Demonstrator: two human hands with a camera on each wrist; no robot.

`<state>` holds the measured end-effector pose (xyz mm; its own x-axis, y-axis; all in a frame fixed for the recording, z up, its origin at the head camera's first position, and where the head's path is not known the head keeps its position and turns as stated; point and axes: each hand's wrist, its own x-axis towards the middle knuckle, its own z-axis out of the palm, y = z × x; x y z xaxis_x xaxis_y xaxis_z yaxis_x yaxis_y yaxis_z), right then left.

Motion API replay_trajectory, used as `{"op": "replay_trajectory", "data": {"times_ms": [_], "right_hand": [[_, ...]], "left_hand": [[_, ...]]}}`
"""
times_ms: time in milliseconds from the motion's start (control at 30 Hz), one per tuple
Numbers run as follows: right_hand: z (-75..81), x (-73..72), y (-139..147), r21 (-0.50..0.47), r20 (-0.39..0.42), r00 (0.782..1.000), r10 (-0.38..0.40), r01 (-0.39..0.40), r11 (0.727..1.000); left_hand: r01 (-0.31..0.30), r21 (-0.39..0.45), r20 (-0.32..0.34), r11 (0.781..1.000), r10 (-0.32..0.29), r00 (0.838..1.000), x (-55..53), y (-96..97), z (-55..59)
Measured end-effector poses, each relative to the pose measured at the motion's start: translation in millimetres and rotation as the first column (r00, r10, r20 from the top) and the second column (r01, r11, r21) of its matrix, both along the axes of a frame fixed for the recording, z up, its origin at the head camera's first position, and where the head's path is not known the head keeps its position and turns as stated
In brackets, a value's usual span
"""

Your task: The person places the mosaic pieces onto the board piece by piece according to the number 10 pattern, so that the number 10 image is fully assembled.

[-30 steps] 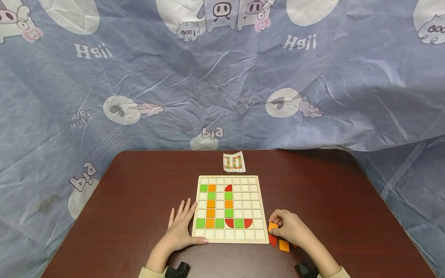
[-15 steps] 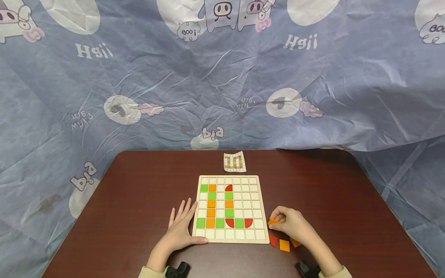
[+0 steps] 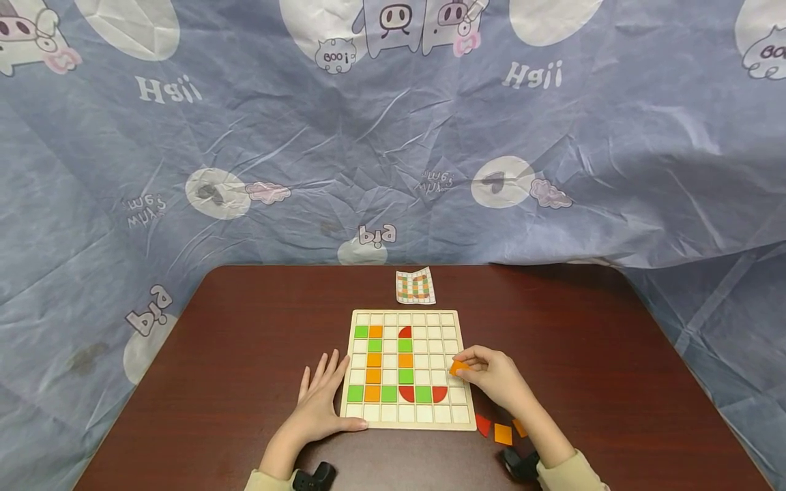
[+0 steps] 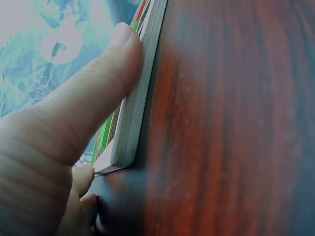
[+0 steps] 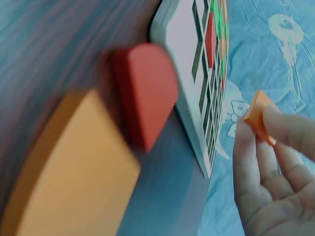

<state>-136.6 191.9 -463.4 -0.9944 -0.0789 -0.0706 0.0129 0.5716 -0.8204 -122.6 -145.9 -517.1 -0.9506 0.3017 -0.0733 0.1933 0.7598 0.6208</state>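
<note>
A cream grid board [image 3: 406,426] lies on the table, with green, orange and red tiles set in some of its squares. My left hand [image 3: 318,409] rests at the board's lower left corner, fingers spread along the left side and thumb [image 4: 106,73] on the front edge. Between thumb and fingertips my right hand [image 3: 500,382] pinches an orange square tile [image 3: 458,367], held over the board's right edge. The same tile [image 5: 258,117] shows tilted in the right wrist view. Below that hand, a red rounded tile [image 3: 483,425] and an orange tile [image 3: 503,434] lie beside the board.
Another orange tile [image 3: 520,427] lies partly hidden by the right forearm. Behind the board is a small paper card [image 3: 415,286] printed with a coloured grid pattern. The dark red-brown table [image 3: 270,320] ends at a hanging blue-grey cloth [image 3: 307,136].
My right hand has lifted the orange square tile from beside the board and carried it up and left over the right edge. The left hand has stayed put.
</note>
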Motion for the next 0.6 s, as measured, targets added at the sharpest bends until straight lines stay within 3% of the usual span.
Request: {"op": "replay_trajectory", "data": {"times_ms": [400, 600], "right_hand": [[-4.7, -11.7, -27, 0.063, 0.004, 0.999, -0.034, 0.034, 0.997], [-5.9, -9.4, -33, 0.123, -0.023, 1.0, 0.007, -0.004, 0.992]], "left_hand": [[-0.004, -0.001, -0.001, 1.0, 0.004, 1.0, -0.5, 0.6, 0.6], [0.0, -0.002, 0.002, 1.0, 0.0, 1.0, 0.4, 0.5, 1.2]]}}
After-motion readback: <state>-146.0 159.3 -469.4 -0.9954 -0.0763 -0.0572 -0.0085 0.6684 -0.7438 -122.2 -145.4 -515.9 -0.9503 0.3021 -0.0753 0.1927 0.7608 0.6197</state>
